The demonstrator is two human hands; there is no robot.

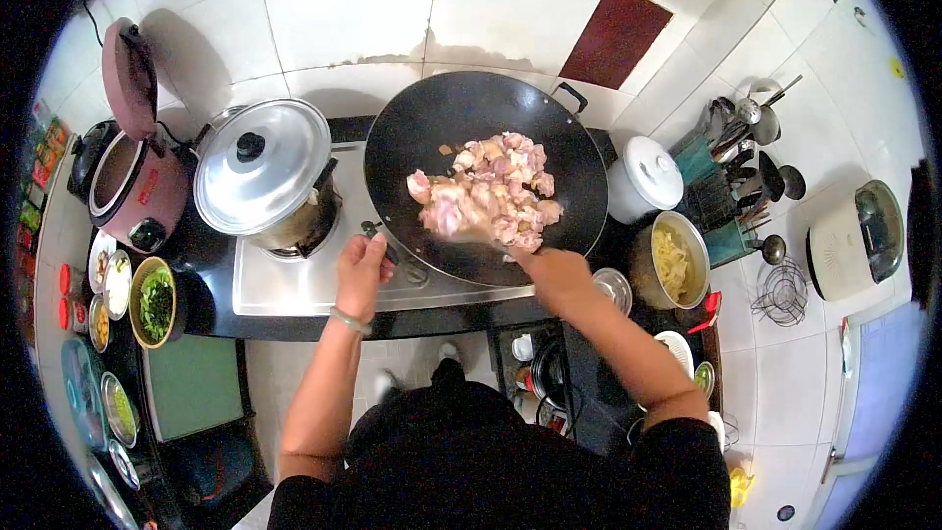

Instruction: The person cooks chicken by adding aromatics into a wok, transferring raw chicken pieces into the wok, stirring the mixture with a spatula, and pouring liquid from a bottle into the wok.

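Note:
A big black wok (412,118) sits on the stove, with pieces of pale pink meat (510,172) in its middle and right side. My left hand (363,263) is closed around the wok's near-left handle (371,228). Over the wok's near-right rim, my right hand (557,280) grips a spatula (481,238) whose head is blurred and partly covered by meat. Some of the meat by the spatula is smeared by motion.
Left of the wok stands a lidded pot (263,167), then an open rice cooker (147,186) and a bowl of chopped greens (155,304). To the right are a white lidded canister (646,177), a pot of pale yellow slices (672,260) and hanging utensils (751,177).

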